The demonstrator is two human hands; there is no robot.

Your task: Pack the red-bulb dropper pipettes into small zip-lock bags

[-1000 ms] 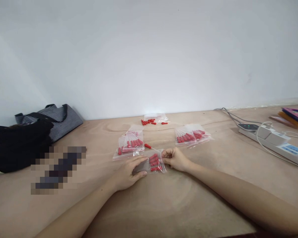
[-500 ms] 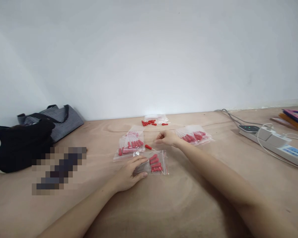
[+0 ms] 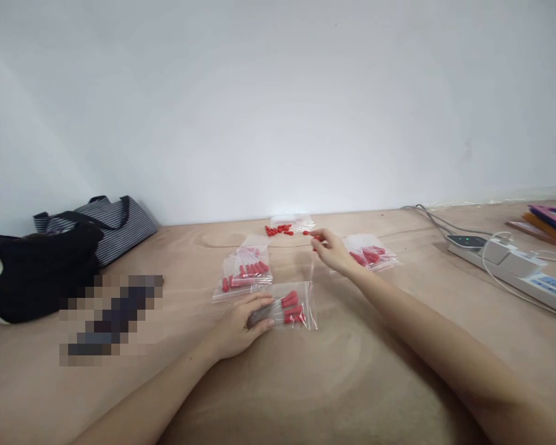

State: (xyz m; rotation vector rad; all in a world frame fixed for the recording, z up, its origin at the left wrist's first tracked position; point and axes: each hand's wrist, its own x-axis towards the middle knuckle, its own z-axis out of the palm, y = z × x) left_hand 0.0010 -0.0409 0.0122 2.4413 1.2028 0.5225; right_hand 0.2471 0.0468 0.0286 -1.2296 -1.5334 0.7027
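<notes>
My left hand [image 3: 244, 326] is closed on the near end of a clear zip bag [image 3: 308, 290], thumb and fingers around the glass tubes inside. Several red rubber bulbs of droppers [image 3: 293, 309] show through its plastic. Farther forward, my right hand [image 3: 330, 250] pinches a dropper [image 3: 312, 267]. A bit of red shows at the fingertips, and a faint clear tube hangs down toward the bag. Just past those fingertips lies a loose red bulb [image 3: 306, 233].
Bagged droppers lie at left [image 3: 252, 269] and right [image 3: 370, 254]. Loose red bulbs [image 3: 273, 231] sit near the wall beside another clear bag [image 3: 291, 220]. A power strip [image 3: 509, 262] with cables stands at right. Bags [image 3: 120, 228] and a blurred dark object [image 3: 118, 318] are at left.
The dropper that lay above the near bag is gone from that spot. My right hand has moved forward and right, with a dropper upright in its fingers. My left hand stays on the bag.
</notes>
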